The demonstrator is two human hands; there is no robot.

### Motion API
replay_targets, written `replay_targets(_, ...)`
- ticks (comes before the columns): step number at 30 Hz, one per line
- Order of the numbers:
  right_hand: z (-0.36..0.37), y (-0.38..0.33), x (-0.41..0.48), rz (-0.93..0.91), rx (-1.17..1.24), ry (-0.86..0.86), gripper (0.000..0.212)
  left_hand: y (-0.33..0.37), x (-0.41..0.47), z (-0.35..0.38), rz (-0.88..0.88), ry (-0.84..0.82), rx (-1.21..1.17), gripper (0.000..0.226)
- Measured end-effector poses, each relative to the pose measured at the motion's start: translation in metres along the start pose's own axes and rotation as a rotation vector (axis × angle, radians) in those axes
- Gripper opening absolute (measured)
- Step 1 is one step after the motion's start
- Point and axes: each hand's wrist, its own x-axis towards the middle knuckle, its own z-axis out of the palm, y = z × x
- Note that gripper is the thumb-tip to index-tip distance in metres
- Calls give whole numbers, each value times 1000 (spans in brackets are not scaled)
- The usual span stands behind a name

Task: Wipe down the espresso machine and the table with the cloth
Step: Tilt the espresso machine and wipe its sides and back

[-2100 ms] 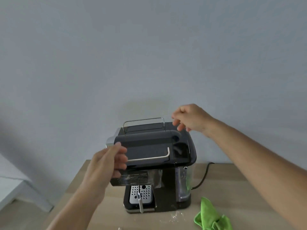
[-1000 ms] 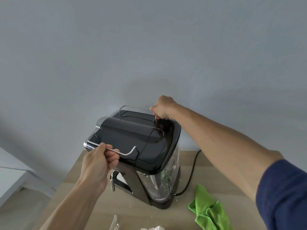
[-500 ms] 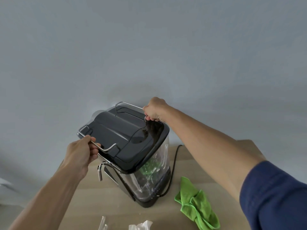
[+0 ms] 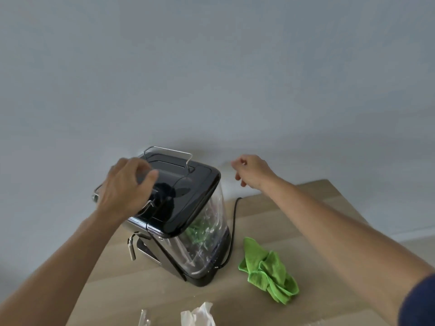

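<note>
A black-topped espresso machine [image 4: 188, 184] stands on the light wooden table [image 4: 317, 208], turned so that its clear water tank faces me and its steam wand [image 4: 130, 248] points left. My left hand [image 4: 127, 184] hovers over the front left of the machine's top with relaxed fingers and grips nothing. To the right of the machine, my right hand [image 4: 251, 171] is in the air with loosely curled fingers, holding nothing. The crumpled green cloth [image 4: 268, 271] lies on the table to the right of the machine's base, and neither hand touches it.
A black power cord [image 4: 234, 222] runs from the machine's base up along the table between machine and cloth. Crumpled white tissue [image 4: 200, 314] and a clear plastic scrap [image 4: 143, 318] lie at the near edge. A grey wall stands right behind.
Both hands gripped the wire rails and swung the machine round, front towards the left. Now both have let go; the right hand has pulled away to the right.
</note>
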Motion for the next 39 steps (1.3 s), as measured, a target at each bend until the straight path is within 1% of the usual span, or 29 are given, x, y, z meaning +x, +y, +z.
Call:
replay_targets(3,5,34,-19,62,-48,2,28,10,13,15,238,-149,62,39)
replay_targets(6,15,64,-39,105,-134,-25,29,11,21,24,364,-256,62,52)
replay_targets(7,20,74,-48,103,-164,-43,31,10,22,26,391,-270,55,54)
replay_targets(10,40,109,-76,64,-307,-124,41,9,25,30,435,-276,24,48)
replay_targets(14,79,171,-111,-15,-717,-364,55,6,26,34,438,-328,-7,50)
replay_targets(16,96,196,-129,-66,-843,-366,60,6,27,36,438,-341,-3,45)
replay_targets(18,108,211,-135,-130,-890,-240,54,7,27,36,437,-341,0,43)
replay_targets(19,112,213,-133,-147,-857,-171,50,7,27,36,438,-342,5,43)
replay_targets(21,115,204,-125,-83,-700,-107,34,7,26,36,446,-346,14,46)
replay_targets(22,115,197,-120,-28,-563,-10,26,7,25,36,449,-343,15,47)
replay_targets(23,111,183,-117,66,-385,68,23,7,25,35,450,-339,16,46)
replay_targets(24,104,165,-116,154,-151,119,23,7,25,35,452,-334,17,45)
replay_targets(25,97,147,-115,202,81,173,24,7,25,35,454,-328,13,45)
replay_targets(27,85,104,-109,238,457,272,27,7,25,35,445,-324,-9,41)
replay_targets(28,80,80,-106,217,613,282,29,7,24,35,435,-326,-22,38)
replay_targets(30,83,40,-87,112,834,244,38,7,24,35,419,-328,-43,36)
replay_targets(31,89,25,-76,51,877,222,40,6,24,35,417,-333,-50,35)
replay_targets(32,98,16,-66,10,830,201,41,6,24,35,418,-338,-54,35)
replay_targets(34,120,19,-50,-41,590,241,47,7,24,35,422,-348,-57,35)
replay_targets(36,137,34,-48,-20,482,366,51,8,25,36,424,-359,-60,34)
replay_targets(38,147,47,-52,32,490,442,43,9,25,36,432,-362,-58,34)
replay_targets(39,150,49,-50,33,528,446,41,9,25,36,437,-360,-55,33)
